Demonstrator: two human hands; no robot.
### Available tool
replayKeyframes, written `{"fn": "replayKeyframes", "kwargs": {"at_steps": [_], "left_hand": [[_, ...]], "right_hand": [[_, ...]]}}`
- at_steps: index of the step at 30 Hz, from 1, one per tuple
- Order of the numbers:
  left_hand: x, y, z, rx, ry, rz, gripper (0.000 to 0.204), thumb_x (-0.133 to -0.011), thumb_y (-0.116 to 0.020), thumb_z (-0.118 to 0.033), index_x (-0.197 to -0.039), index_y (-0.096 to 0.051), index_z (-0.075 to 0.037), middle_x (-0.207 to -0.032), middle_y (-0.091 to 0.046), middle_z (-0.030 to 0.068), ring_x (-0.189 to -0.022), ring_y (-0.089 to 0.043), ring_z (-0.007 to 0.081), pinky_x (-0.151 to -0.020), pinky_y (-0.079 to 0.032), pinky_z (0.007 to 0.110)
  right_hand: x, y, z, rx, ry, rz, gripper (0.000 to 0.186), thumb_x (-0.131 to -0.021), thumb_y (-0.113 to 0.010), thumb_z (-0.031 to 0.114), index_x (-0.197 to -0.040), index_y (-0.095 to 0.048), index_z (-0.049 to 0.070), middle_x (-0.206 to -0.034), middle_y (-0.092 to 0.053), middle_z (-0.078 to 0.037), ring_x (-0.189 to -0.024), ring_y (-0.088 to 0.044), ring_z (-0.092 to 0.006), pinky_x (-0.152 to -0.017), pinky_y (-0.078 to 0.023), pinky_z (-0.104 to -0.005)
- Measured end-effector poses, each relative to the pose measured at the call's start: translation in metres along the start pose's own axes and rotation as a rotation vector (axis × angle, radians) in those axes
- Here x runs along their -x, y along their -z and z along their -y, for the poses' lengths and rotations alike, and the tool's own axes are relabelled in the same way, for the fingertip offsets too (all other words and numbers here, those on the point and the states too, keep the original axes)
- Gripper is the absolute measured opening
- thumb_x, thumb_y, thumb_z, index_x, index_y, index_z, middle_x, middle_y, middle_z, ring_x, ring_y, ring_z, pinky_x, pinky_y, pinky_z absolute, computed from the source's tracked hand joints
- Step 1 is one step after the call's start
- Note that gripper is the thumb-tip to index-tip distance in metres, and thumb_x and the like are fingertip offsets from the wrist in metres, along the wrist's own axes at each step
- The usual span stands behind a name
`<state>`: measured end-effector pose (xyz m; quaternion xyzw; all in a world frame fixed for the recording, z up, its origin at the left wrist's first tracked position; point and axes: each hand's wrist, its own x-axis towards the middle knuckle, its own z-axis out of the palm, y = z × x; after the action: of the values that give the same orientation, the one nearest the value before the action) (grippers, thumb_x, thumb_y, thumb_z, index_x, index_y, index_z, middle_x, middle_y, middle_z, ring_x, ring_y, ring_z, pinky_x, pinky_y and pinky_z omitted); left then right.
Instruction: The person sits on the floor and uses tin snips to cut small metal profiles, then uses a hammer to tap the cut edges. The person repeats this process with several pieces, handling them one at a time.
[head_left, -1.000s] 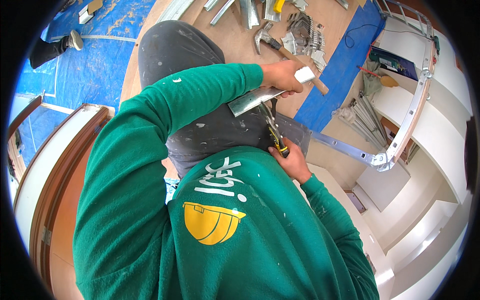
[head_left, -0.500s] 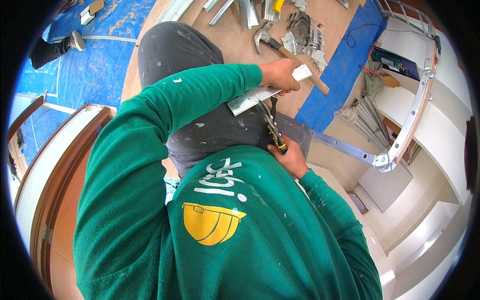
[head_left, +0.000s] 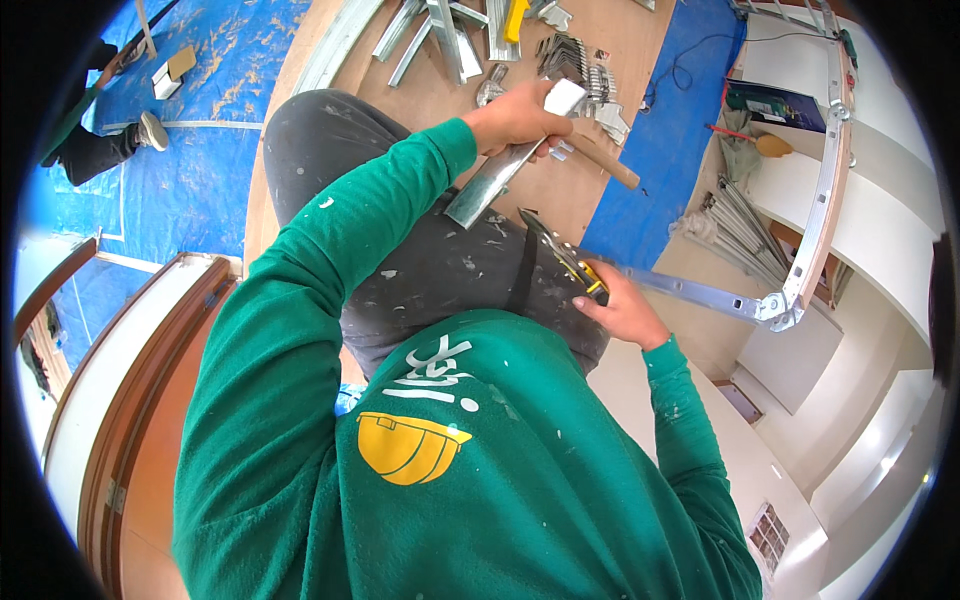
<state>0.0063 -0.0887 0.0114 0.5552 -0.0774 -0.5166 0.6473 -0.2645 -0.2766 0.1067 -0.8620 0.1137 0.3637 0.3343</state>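
My left hand is closed around a bright metal channel piece, held slantwise above my grey-trousered thigh. My right hand grips metal snips by their black and yellow handles. The snips' jaws are apart from the channel, just below and right of it. Beyond my left hand a hammer lies on the plywood, its wooden handle reaching right, its head partly showing. A pile of small metal brackets is just past that hand.
Metal channels and a yellow tool lie on the plywood. Blue sheeting covers the floor. At upper left, another person's leg and shoe show. A ladder runs along the right, beside bundled poles; a wooden frame stands left.
My left hand has moved up and left with the channel. My right hand has moved right, so the snips are off the channel. The view has shifted slightly, showing more of the other person.
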Motion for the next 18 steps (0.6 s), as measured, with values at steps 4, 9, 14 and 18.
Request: {"fn": "replayKeyframes", "kwargs": {"at_steps": [4,9,14,18], "left_hand": [[-0.005,0.002,-0.002,0.098,-0.039,-0.057,0.029,-0.093,-0.073,-0.011,-0.116,-0.057,-0.002,-0.074,-0.062,0.003,-0.054,-0.059,0.0107,-0.047,-0.049,0.029],[-0.004,0.01,-0.011,0.199,-0.105,-0.072,0.028,-0.094,-0.075,-0.014,-0.114,-0.058,-0.003,-0.074,-0.061,0.0013,-0.054,-0.057,0.0096,-0.049,-0.048,0.027],[-0.014,0.016,-0.007,0.259,-0.142,-0.192,0.031,-0.098,-0.078,-0.027,-0.108,-0.057,-0.007,-0.077,-0.06,0.0005,-0.061,-0.06,0.0101,-0.052,-0.051,0.028],[-0.015,0.019,-0.009,0.303,-0.166,-0.219,0.034,-0.099,-0.078,-0.031,-0.109,-0.055,-0.008,-0.078,-0.061,0.0017,-0.062,-0.062,0.0111,-0.053,-0.053,0.029]], "right_hand": [[-0.006,0.008,-0.01,0.01,-0.027,-0.114,0.067,-0.089,-0.08,0.027,-0.142,-0.053,-0.005,-0.136,-0.061,-0.027,-0.129,-0.058,-0.0437,-0.108,-0.047,-0.0472],[-0.051,-0.016,-0.019,0.11,-0.048,-0.448,0.073,-0.083,-0.086,0.03,-0.142,-0.054,0.0,-0.124,-0.063,-0.026,-0.119,-0.06,-0.0457,-0.101,-0.049,-0.05],[-0.117,-0.036,-0.025,0.23,0.087,-0.636,0.086,-0.074,-0.093,0.038,-0.144,-0.055,0.005,-0.123,-0.06,-0.022,-0.118,-0.056,-0.0432,-0.102,-0.044,-0.0513],[-0.145,-0.05,-0.01,0.312,0.118,-0.766,0.09,-0.071,-0.094,0.045,-0.143,-0.055,0.008,-0.132,-0.055,-0.019,-0.126,-0.049,-0.0395,-0.108,-0.037,-0.0522]]}}
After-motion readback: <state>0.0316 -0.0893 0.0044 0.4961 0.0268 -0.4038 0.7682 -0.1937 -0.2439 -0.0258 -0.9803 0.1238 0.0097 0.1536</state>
